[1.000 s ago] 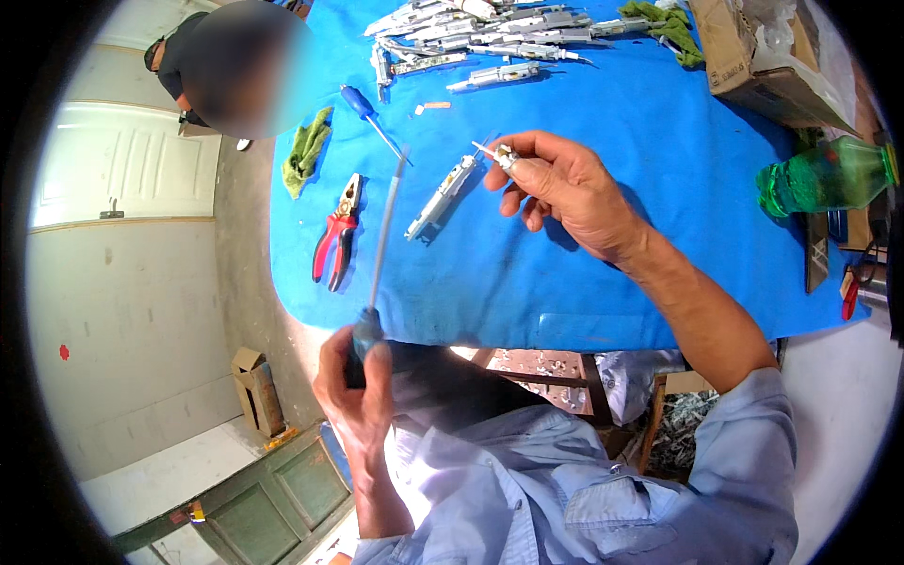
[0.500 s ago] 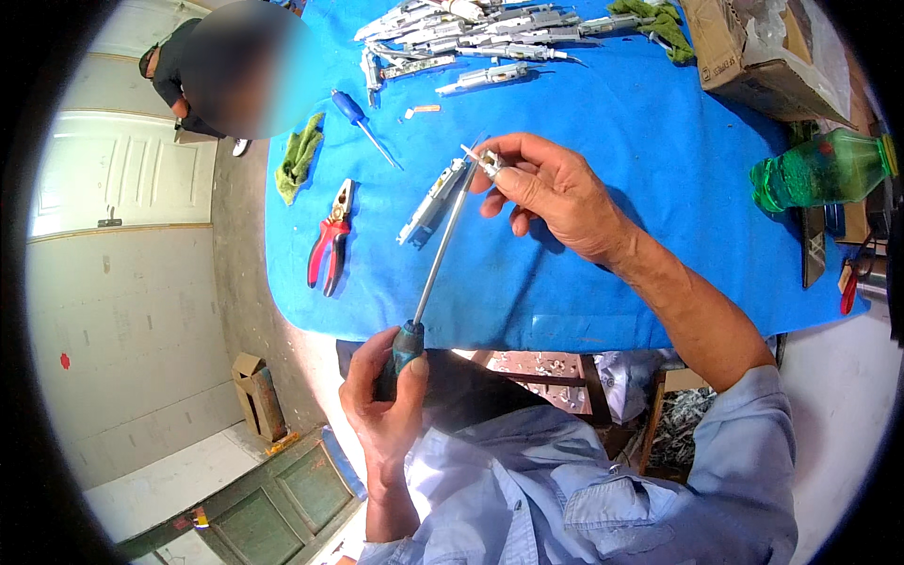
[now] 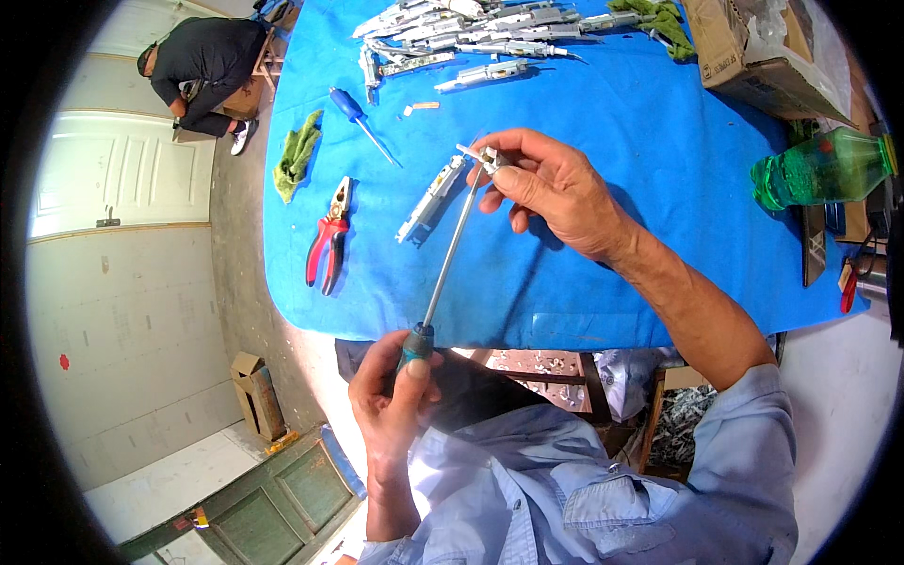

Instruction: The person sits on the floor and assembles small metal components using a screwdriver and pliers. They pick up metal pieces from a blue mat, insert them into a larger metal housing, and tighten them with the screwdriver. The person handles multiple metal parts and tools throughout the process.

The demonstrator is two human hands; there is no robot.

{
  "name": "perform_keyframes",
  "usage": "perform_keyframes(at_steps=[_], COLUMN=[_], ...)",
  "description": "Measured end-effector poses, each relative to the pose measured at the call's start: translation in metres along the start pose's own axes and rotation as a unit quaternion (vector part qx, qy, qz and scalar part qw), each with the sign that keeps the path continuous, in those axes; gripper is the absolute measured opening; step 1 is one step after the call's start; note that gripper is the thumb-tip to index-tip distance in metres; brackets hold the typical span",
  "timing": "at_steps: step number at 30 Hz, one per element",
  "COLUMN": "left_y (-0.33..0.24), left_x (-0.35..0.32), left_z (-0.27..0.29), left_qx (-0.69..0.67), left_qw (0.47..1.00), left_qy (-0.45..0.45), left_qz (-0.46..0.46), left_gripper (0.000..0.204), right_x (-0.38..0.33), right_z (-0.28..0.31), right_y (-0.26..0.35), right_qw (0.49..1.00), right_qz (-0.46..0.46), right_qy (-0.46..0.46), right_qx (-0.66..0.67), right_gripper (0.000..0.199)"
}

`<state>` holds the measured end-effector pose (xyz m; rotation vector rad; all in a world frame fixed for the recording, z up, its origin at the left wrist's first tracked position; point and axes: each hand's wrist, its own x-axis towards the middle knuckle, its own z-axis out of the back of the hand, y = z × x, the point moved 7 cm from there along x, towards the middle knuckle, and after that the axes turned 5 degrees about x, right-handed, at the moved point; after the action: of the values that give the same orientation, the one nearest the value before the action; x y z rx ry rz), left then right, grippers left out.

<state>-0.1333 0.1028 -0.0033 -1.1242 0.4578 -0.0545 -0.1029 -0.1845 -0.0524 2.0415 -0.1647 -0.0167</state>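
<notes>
A long screwdriver (image 3: pixel 450 252) is gripped at its dark handle by the left hand (image 3: pixel 391 400), low and close to the body, while its tip is brought up to a small metal part (image 3: pixel 490 158) pinched in the fingers of the right hand (image 3: pixel 556 188). The part is held raised over the blue table (image 3: pixel 603 282) rather than laid on it, seemingly so that the tip can be lined up with it and the part turned freely against the blade. The hands are kept well apart, joined only by the long shaft; each is closed on its own thing. Whether the tip is seated in a screw cannot be told, as the part is too small.

Just beside the right hand, a narrow metal piece (image 3: pixel 430 200) lies flat on the table, probably set within reach as a mate or a next item. Red pliers (image 3: pixel 327 237) and a blue-handled screwdriver (image 3: pixel 360 121) are laid to the left of it, handy but out of the working space. A green cloth (image 3: pixel 298 153) is draped at the table's left edge. A heap of similar metal pieces (image 3: pixel 471 33) is gathered at the far side, and a cardboard box (image 3: pixel 753 52) and a green bottle (image 3: pixel 817 169) are kept at the right. A person in dark clothes (image 3: pixel 202 71) is crouched on the floor beyond the table.
</notes>
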Motion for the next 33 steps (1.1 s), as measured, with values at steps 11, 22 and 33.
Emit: perform_keyframes(at_steps=[11, 22, 33], left_y=[0.009, 0.007, -0.008], left_x=[0.004, 0.004, -0.005], left_z=[-0.003, -0.006, -0.013], left_qx=[-0.076, -0.08, 0.196], left_qw=[0.994, 0.989, 0.971], left_qy=[0.076, 0.123, -0.004], left_qz=[0.003, 0.035, -0.135], left_gripper=[0.045, 0.044, 0.038], right_x=[0.0, 0.0, -0.001], right_z=[-0.002, -0.003, -0.004], right_y=[0.0, -0.001, -0.004], right_qw=[1.0, 0.998, 0.996], right_qz=[-0.004, 0.008, 0.004], right_qy=[0.003, 0.021, -0.021], right_qx=[-0.002, -0.062, -0.092], right_gripper=[0.033, 0.036, 0.038])
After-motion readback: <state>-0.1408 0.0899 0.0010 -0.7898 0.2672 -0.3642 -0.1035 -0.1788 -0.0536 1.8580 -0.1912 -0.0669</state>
